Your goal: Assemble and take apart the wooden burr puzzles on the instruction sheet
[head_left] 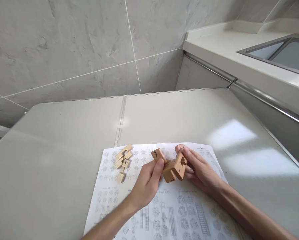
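Pale table (51,156), hands (148,181) (198,167) part-hiding wooden blocks (169,173), sheet (164,205) cut off

The background is filled by a grey, marbled tile wall (76,43), crossed by pale grout lines (135,61). Before it is set a pale, glossy table (51,150), its top divided by a narrow seam (120,121). At right, a metal-framed panel (293,55) is set into a white counter (221,43), underlined by a metal rail (284,112). Bright light (231,133) is mirrored on the tabletop.
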`<state>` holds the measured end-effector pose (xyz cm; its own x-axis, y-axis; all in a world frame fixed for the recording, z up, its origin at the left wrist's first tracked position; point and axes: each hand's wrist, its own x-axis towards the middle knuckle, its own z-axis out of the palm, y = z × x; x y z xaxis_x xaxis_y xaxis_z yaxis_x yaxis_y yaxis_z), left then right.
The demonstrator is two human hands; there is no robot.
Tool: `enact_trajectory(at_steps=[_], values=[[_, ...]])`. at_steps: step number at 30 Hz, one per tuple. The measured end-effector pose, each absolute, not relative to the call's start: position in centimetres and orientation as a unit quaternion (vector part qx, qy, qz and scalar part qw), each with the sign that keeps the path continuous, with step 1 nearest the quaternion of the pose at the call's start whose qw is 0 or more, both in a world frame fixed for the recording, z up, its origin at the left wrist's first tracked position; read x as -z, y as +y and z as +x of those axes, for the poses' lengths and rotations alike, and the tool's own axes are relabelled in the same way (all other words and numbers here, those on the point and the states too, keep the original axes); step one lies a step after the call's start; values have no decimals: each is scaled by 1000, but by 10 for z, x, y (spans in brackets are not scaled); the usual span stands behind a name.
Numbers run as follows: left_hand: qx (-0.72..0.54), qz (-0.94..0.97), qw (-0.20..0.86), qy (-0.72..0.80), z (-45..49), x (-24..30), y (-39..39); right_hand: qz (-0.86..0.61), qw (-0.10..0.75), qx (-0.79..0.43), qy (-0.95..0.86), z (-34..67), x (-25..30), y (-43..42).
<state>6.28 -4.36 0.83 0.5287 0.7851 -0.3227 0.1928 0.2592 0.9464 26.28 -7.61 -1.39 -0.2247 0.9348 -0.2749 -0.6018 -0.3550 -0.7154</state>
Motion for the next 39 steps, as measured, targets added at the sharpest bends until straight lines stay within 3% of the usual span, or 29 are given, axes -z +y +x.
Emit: enact_trajectory(at_steps=[22, 32, 39], values=[[-225, 522, 714, 409, 62, -13, -47, -387, 440, -724, -363, 259, 3, -79], [-248, 441, 797, 329, 60, -15, -48, -406, 373, -706, -444, 255, 1, -81], [-249, 442, 797, 329, 61, -17, -49, -416, 384, -697, -440, 255, -1, -82]])
